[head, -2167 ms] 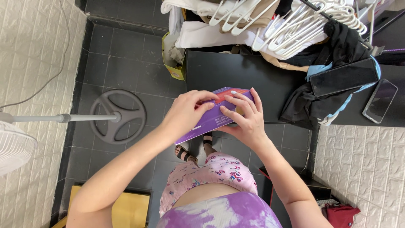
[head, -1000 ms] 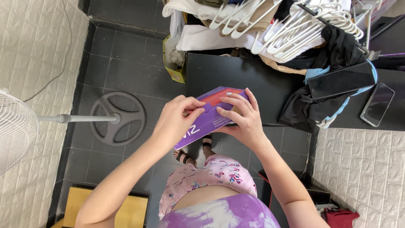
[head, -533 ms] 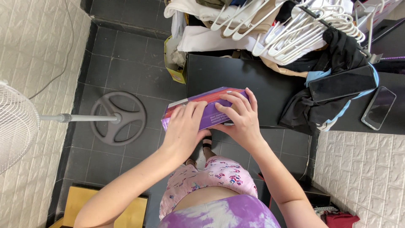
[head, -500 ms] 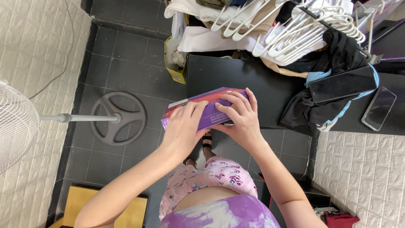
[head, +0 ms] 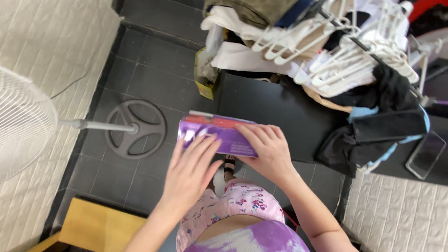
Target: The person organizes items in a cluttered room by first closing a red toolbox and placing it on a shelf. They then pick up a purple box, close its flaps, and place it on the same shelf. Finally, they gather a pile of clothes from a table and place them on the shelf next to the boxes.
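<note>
I hold a flat purple box (head: 215,133) with a red band along its top edge, level in front of me over the edge of a black table (head: 275,112). My right hand (head: 266,151) grips the box's right half, fingers spread over its face. My left hand (head: 189,172) lies with flat fingers against the box's lower left part, fingertips on its face. The box's left end has a white flap edge showing.
A standing fan (head: 23,121) with a round dark base (head: 135,128) is at the left on dark floor tiles. White hangers (head: 326,46), dark clothes (head: 373,130) and a phone (head: 425,154) lie on the table. A yellow stool (head: 100,224) is bottom left.
The box has been turned from tilted to level. My left hand slid from its top edge down to its lower left face. My right hand keeps its grip.
</note>
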